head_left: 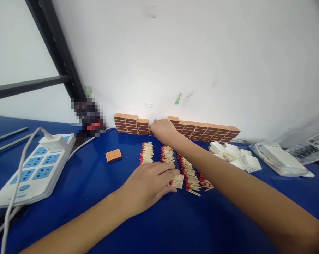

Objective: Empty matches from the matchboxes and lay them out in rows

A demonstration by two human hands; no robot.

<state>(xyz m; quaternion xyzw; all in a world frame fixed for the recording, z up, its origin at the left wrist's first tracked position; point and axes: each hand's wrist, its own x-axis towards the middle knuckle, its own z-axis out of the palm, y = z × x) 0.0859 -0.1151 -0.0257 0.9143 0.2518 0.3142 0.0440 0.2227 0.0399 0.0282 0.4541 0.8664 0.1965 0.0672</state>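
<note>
My left hand (151, 181) is closed around a small white matchbox tray (178, 181) filled with red-tipped matches, low over the blue table. My right hand (163, 130) reaches across to the stacked orange-brown matchboxes (202, 131) along the wall. Its curled fingers are at a low spot in the row, and what they grip there is hidden. Loose matches (187, 171) lie in several rows between and beside my arms, partly covered by them. A single matchbox (113, 155) rests flat on the table to the left.
Empty white trays (235, 155) are heaped at the right, beside a white packet in plastic (283, 160). A white power strip (37, 165) with a plugged-in charger and cable occupies the left side. The black metal frame (59, 46) stands behind it, and the white wall closes off the back.
</note>
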